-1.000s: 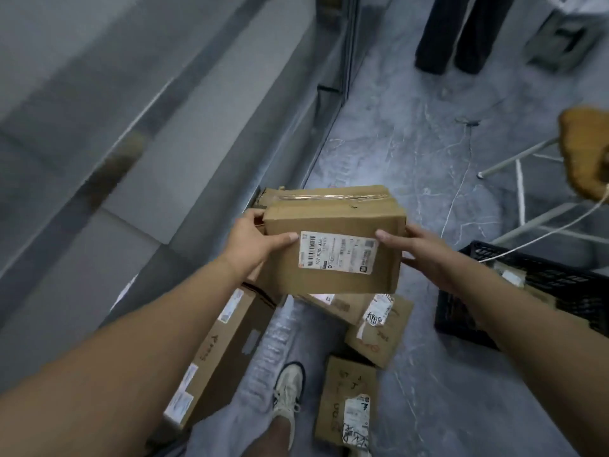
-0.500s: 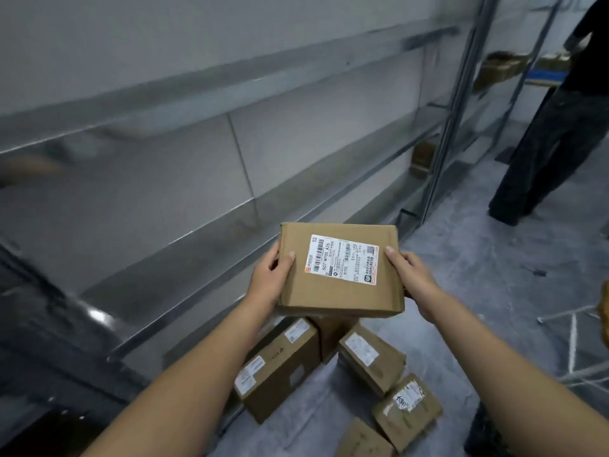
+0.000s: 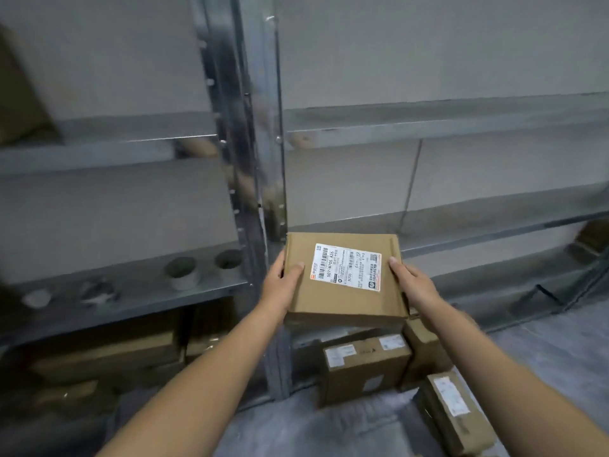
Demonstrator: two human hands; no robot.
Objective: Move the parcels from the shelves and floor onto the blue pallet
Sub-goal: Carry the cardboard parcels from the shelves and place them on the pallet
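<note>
Cardboard parcel (image 3: 342, 291) between both hands

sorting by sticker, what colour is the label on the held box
The label on the parcel is white with black print, orange strip along one edge; head view.
</note>
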